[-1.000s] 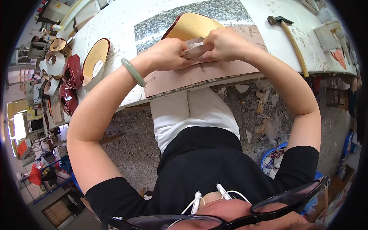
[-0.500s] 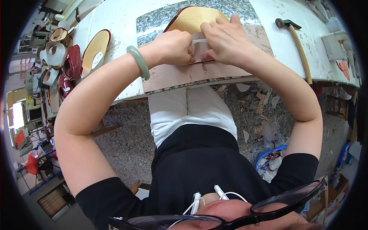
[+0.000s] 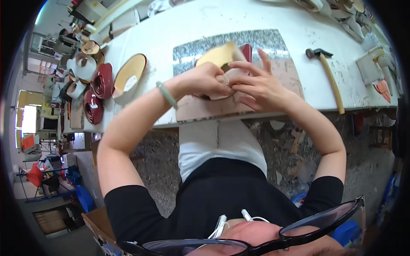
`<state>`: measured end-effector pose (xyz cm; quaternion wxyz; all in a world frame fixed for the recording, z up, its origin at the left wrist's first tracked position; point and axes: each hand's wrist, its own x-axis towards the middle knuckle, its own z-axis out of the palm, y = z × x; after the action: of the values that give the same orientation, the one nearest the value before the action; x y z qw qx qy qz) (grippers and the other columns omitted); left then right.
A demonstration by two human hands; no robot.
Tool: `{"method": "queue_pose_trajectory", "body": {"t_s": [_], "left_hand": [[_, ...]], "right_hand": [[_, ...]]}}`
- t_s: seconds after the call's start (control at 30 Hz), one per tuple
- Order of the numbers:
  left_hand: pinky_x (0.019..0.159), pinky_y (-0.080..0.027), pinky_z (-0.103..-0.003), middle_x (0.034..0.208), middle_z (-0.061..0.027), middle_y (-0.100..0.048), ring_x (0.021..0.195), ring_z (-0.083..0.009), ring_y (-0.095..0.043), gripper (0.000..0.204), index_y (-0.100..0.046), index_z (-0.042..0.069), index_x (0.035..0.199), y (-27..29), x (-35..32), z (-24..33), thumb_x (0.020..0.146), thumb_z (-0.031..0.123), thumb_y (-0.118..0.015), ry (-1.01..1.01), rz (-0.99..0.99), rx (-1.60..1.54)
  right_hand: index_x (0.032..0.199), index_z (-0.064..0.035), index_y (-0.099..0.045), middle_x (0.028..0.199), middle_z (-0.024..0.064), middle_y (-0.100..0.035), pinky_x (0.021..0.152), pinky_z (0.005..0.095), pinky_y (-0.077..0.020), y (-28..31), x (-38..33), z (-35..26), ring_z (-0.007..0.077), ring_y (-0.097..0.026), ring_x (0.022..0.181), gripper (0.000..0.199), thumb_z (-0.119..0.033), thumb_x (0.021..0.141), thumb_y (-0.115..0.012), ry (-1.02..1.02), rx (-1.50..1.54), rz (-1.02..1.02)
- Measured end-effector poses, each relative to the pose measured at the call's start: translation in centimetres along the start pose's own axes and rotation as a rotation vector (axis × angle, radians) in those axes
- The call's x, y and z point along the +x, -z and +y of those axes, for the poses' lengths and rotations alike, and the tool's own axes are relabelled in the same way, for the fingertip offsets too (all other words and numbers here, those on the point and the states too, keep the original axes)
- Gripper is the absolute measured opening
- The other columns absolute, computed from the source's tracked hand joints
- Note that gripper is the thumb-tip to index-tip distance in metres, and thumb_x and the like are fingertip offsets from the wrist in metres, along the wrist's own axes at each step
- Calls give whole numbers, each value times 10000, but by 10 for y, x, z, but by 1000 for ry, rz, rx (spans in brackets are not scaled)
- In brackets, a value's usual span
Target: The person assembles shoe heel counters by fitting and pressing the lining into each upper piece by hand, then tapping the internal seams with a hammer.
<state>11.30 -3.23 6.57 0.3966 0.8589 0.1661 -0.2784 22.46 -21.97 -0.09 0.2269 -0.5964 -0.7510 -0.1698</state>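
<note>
A curled leather shoe upper (image 3: 213,56), cream inside with a dark red outer face, stands over a work board. My left hand (image 3: 208,81) is closed, its thumb and fingers pinching the upper's near edge. A green bangle (image 3: 166,94) circles that wrist. On the other side, my right hand (image 3: 260,85) has its fingers spread and one finger raised, with the fingertips close to the left thumb and the upper. Whether they touch it I cannot make out. Both hands cover much of the piece's near part.
Beneath lies the grey-and-pinkish work board (image 3: 273,42) on a white table (image 3: 158,38). To the right rests a hammer (image 3: 331,81) beside a pale box (image 3: 370,66). Leftward are another cream-lined upper (image 3: 130,72) and rolled dark red pieces (image 3: 101,81). Scraps litter the floor.
The upper lay flatter on the board; now it is lifted and curled up. My right hand has come off it, fingers spreading. The view has shifted, showing more table at the far side.
</note>
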Motion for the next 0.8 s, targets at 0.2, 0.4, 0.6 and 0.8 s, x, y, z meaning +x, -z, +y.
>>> {"method": "queue_pose_trajectory", "body": {"t_s": [0.2, 0.4, 0.6, 0.8], "left_hand": [[696, -490, -215, 887, -48, -649, 772, -79, -596, 424, -626, -73, 1089, 9, -61, 26, 875, 286, -693, -464, -68, -944], [893, -512, -333, 1164, -140, -638, 1008, -181, -642, 401, -605, -54, 1150, -8, -59, 10, 883, 235, -685, -634, -65, -1149], [740, -511, -236, 932, -52, -669, 815, -116, -626, 225, -618, -46, 1070, 15, -56, 15, 936, 135, -617, -626, -201, -763], [678, -487, -372, 742, -104, -608, 753, -299, -601, 88, -629, 37, 859, 38, -44, 40, 772, 33, -639, -706, 259, 816]], "right_hand": [[824, -96, -660, 906, 11, -660, 894, 353, -373, 71, 8, -5, 197, -603, 929, 182, -47, 707, -791, -279, 551, 385], [974, -11, -719, 964, 86, -672, 829, 303, -496, 85, 18, -8, 190, -622, 918, 223, 50, 760, -728, -418, 1226, 436], [957, -19, -732, 928, 72, -700, 839, 311, -484, 96, 25, 32, 161, -633, 901, 240, 65, 732, -733, -248, 1395, -31], [782, -154, -712, 861, -61, -641, 944, 416, -246, 87, 31, 16, 102, -586, 896, 155, -8, 742, -681, -153, 220, -316]]}}
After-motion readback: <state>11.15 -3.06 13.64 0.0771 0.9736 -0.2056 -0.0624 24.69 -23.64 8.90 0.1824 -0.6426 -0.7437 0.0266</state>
